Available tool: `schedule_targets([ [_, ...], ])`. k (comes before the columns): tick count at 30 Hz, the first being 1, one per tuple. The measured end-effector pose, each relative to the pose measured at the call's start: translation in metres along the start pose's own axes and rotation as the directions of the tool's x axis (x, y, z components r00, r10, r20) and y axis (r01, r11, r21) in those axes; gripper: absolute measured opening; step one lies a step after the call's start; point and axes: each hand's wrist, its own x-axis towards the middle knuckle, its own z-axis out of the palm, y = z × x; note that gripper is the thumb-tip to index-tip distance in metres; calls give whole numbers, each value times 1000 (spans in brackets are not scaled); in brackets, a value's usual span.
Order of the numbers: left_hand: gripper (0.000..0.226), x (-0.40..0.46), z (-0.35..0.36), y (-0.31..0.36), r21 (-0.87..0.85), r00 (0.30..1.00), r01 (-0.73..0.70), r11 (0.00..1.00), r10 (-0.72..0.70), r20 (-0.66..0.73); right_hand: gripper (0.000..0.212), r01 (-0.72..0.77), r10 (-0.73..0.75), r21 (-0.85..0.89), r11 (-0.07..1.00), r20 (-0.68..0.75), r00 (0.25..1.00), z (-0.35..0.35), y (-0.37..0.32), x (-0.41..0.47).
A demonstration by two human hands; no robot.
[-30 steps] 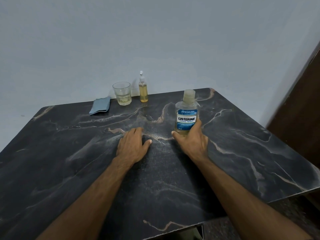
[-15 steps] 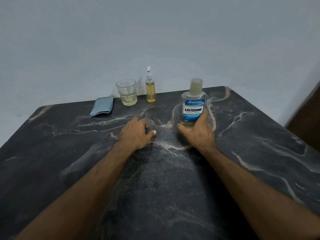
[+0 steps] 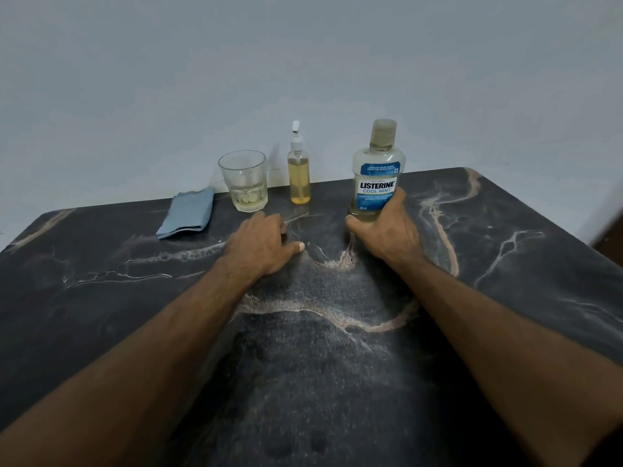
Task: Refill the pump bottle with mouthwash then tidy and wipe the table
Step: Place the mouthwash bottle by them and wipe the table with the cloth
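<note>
Right hand [image 3: 384, 230] is wrapped around the lower body of the mouthwash bottle [image 3: 377, 170] — thumb on one side, fingers on the other, bottle upright, cap on. A second ago the bottle sat nearer us with the same grip; now it is further back, roughly in line with the pump bottle [image 3: 298, 173]. Left hand [image 3: 261, 246] holds nothing, knuckles up, fingers curled down onto the bench [image 3: 505, 264]; it has slid back too and sits in front of the glass [image 3: 243, 180].

We read this as staging or tidying: the pump head is on, the mouthwash is capped, so no pour is under way. We can't tell whether the refill is done — the pump bottle looks mostly full of yellow liquid.

Relative to the pump bottle: glass just to its left with a little pale liquid in the bottom, folded blue cloth [image 3: 187, 214] left of that, mouthwash bottle near on its right. All apart, none touching.

Bench is dark stone with pale veins, no spill we can make out. It backs onto a plain pale wall; a dark panel edge shows at far right.
</note>
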Motion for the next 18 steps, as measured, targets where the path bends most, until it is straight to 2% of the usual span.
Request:
schedule_targets([
  [6, 73, 24, -8, -4, 12, 994, 10, 1000, -11, 105, 87, 1, -1, -7, 1000, 16, 1000, 12, -1, 36],
  [13, 74, 34, -10, -3, 69, 984, 23, 997, -35, 175, 91, 4, -2, -80, 997, 22, 1000, 19, -1, 63],
  [16, 77, 33, -11, -1, 85, 981, 30, 996, -45, 189, 101, 22, -30, -149, 989, -49, 998, 21, 2, 63],
  [18, 77, 32, -12, 1, 81, 981, 34, 996, -49, 190, 97, 30, -54, -169, 985, -139, 989, 21, 3, 62],
])
